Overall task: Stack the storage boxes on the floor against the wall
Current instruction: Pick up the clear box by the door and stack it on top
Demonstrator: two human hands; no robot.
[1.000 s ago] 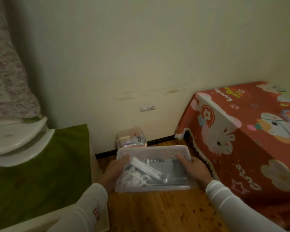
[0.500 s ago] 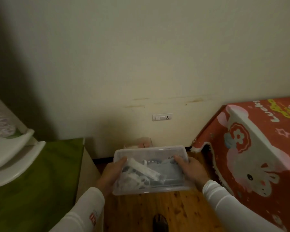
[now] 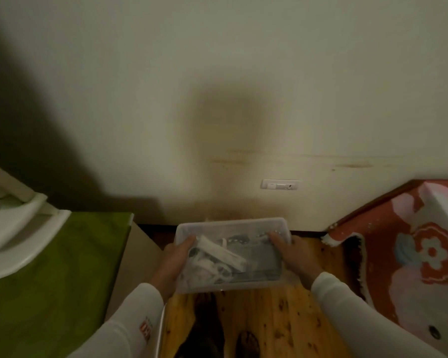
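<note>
Head view: a clear lidded box point(image 3: 243, 277) sits at 6 o'clock of the frame, low and centred, held between both hands close to the base of the wall point(image 3: 217, 73). Its far rim lies almost level with the dark skirting. Whether it rests on anything beneath cannot be told.

The left grip point(image 3: 177, 257) is clamped on the box's 9 o'clock end, fingers curled over the top edge and onto the lid. The right grip point(image 3: 292, 254) is clamped on the 3 o'clock end in the same way, with its fingertips on the lid near the far corner. Both arms wear white sleeves point(image 3: 347, 306).

Through the plastic show pale, tangled items, perhaps cords and a flat white strip, over something grey.

On the wall at 1 o'clock from the box is a white socket plate point(image 3: 279, 184). A broad shadow point(image 3: 228, 130) falls on the wall straight above the box.

At 9 o'clock stands a table under a green cloth point(image 3: 49, 280), carrying a white curved object point(image 3: 11, 241) at its far left. At 3 o'clock hangs a red cartoon-printed cover point(image 3: 373, 241), its fringed edge just beside the right wrist. The wood floor point(image 3: 269, 319) fills 6 o'clock, with dark feet point(image 3: 246, 342) at the bottom edge.
</note>
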